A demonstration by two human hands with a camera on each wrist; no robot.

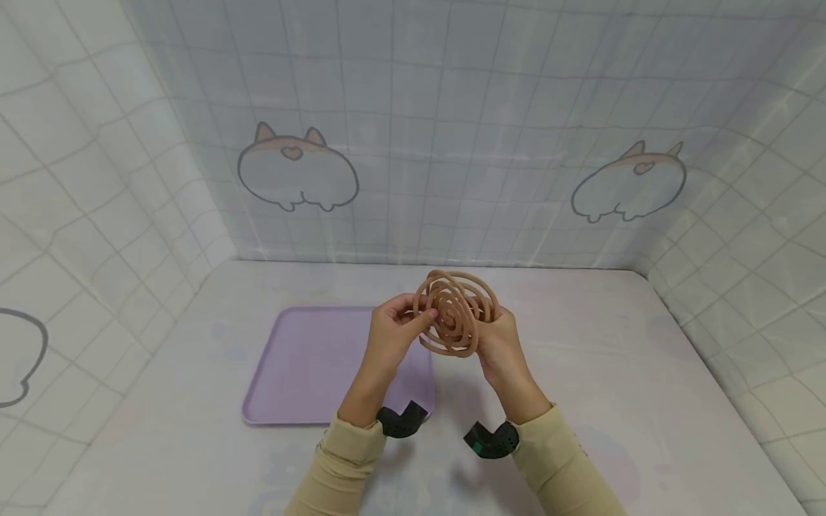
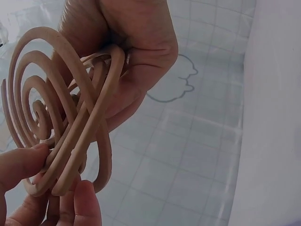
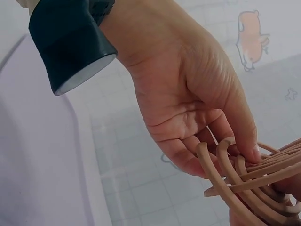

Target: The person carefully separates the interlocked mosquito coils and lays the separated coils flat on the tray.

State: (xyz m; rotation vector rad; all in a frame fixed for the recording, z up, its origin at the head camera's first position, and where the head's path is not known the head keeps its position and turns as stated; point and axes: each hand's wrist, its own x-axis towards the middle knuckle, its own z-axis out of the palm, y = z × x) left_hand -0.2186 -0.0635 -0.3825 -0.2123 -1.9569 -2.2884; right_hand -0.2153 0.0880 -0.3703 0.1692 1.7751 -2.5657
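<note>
A light-brown pair of mosquito coils (image 1: 449, 312), flat spirals tangled through each other, is held up above the table in both hands. My left hand (image 1: 392, 334) pinches the left side, its thumb (image 3: 244, 127) on the rings in the right wrist view. From the right, my right hand (image 1: 500, 345) grips the other side. In the left wrist view the right hand (image 2: 141, 52) is at the top, its fingertips partly hidden behind the rings. The spirals stand at an angle to each other, with their rings crossing.
A shallow lavender tray (image 1: 323, 365) lies on the white table (image 1: 581, 344), left of and below the hands. White grid-patterned sheets (image 1: 452, 143) hang behind and at both sides. A black camera is strapped at each wrist.
</note>
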